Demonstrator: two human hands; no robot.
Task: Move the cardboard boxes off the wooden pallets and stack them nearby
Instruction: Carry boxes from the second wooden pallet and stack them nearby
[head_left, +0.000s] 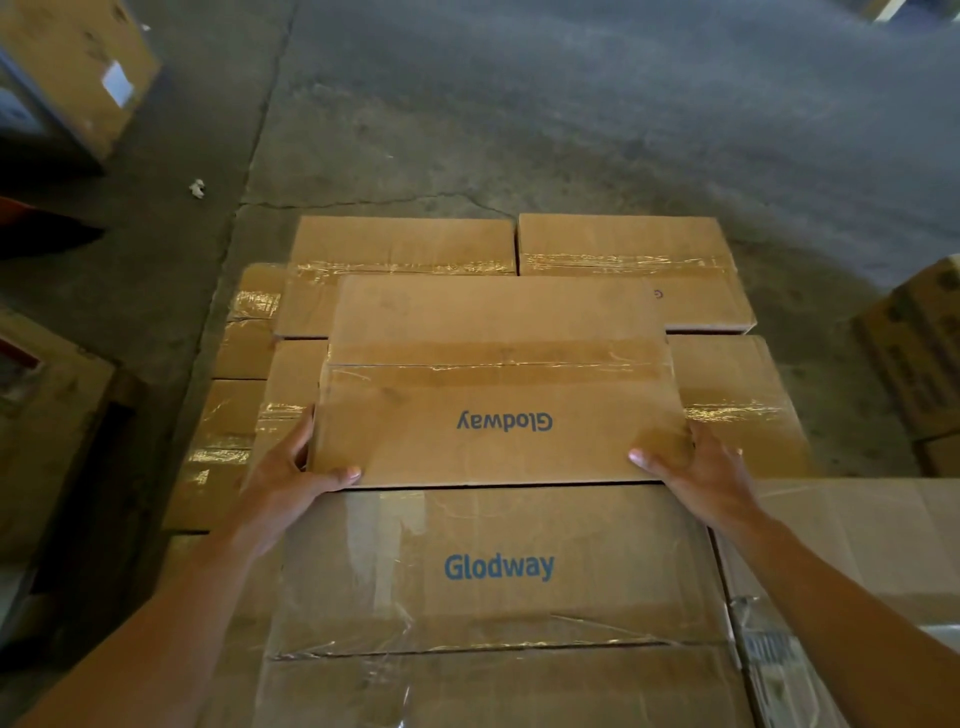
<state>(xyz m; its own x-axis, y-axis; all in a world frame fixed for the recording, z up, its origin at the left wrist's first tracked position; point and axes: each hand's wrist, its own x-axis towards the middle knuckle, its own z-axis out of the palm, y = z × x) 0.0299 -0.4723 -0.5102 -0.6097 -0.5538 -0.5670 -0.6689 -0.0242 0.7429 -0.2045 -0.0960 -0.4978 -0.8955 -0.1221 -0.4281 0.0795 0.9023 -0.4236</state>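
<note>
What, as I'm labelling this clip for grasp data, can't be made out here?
Head view only:
- Wooden pallets: none visible; the stacked boxes cover whatever lies beneath.
- Fingers of left hand and right hand: partly hidden behind the upside-down Glodway box they grip.
- Print on the right-edge box: blurred and cut by the frame.
- White label on the upper-left box: too small to read.

Dim overall, warm yellow cast on the boxes. Floor goes brighter and bluish toward top right, so light looks to come from there. Left side sinks into near-black shadow. Specular streaks on tape. Soft everywhere, far floor smeared; print on top box legible. Fisheye bend at edges, corner box skewed and blurry.
</note>
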